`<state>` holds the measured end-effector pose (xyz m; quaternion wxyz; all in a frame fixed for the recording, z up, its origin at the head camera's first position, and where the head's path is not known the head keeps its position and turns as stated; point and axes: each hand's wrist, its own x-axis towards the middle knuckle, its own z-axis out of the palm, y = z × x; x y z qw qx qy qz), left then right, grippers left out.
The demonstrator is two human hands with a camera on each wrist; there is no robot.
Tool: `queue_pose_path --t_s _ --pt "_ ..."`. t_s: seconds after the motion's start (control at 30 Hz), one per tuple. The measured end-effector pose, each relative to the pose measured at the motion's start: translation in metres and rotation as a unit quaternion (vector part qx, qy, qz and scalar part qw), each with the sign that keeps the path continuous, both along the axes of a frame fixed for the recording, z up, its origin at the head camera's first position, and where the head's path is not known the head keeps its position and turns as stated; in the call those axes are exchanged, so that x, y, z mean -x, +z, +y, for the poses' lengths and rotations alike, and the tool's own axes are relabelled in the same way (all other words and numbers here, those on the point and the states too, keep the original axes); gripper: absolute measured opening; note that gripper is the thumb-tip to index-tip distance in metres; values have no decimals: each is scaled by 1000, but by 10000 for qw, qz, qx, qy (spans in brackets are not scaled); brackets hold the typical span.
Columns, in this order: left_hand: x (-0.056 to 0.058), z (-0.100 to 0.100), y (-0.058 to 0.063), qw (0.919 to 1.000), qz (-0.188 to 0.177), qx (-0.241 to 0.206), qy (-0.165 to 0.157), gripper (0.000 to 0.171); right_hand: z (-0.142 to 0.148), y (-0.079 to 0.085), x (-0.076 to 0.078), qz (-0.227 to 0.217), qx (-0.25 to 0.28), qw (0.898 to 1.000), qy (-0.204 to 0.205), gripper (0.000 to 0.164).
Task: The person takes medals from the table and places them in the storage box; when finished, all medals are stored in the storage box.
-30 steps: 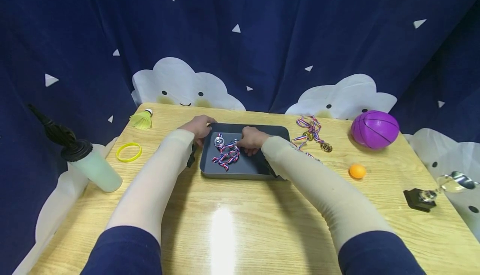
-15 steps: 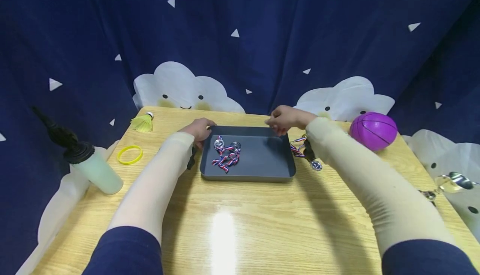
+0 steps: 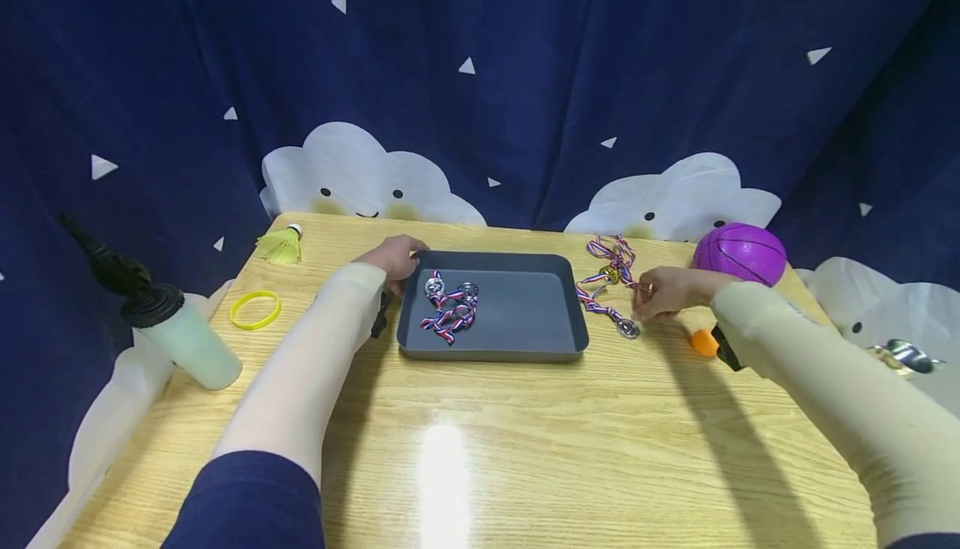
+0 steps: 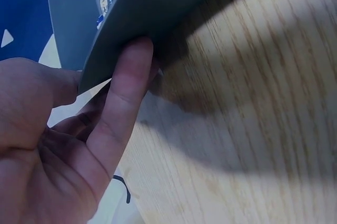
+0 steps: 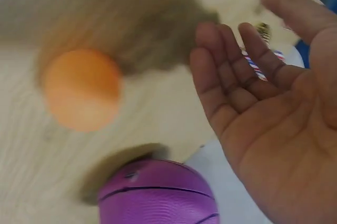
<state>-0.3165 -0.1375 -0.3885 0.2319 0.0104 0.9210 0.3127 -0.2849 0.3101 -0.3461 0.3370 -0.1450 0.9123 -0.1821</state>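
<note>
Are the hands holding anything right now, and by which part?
The left hand pinches the gray tray by its left wall, toward the far end. The right hand, beside the silver medal outside the tray, visibly holds nothing.

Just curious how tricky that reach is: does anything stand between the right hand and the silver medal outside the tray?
Nothing visible does: the right hand is close beside the silver medal, and the orange ball lies farther right. Whether hand and medal touch is unclear.

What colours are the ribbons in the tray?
Red, white and blue stripes. The ribbons in the tray show best in the head view.
</note>
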Motion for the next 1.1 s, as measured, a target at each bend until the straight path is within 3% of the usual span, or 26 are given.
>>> queue_pose_path --t_s 0.13,0.33,0.5,0.57,0.73,0.83,1.1 --pt "-1 2 -1 10000 18 -11 -12 46 1 -11 -13 91 4 9999 126 30" --pt "-2 2 0 10000 -15 -30 6 47 -4 -24 -18 642 -322 9963 465 36" --pt "-4 3 1 10000 -27 -17 35 47 -5 -29 -16 1053 -62 9927 591 34" --pt "-4 3 2 10000 -26 12 47 47 -5 -29 -13 900 156 9944 522 30" --pt "-4 2 2 10000 -12 29 28 47 -8 -17 -5 135 946 9954 -64 18" --pt "-4 2 2 10000 -13 24 37 47 -12 -3 1 246 1322 9907 -212 16" --pt "-7 3 4 9999 80 59 38 47 -30 49 15 985 1450 9843 -183 19"
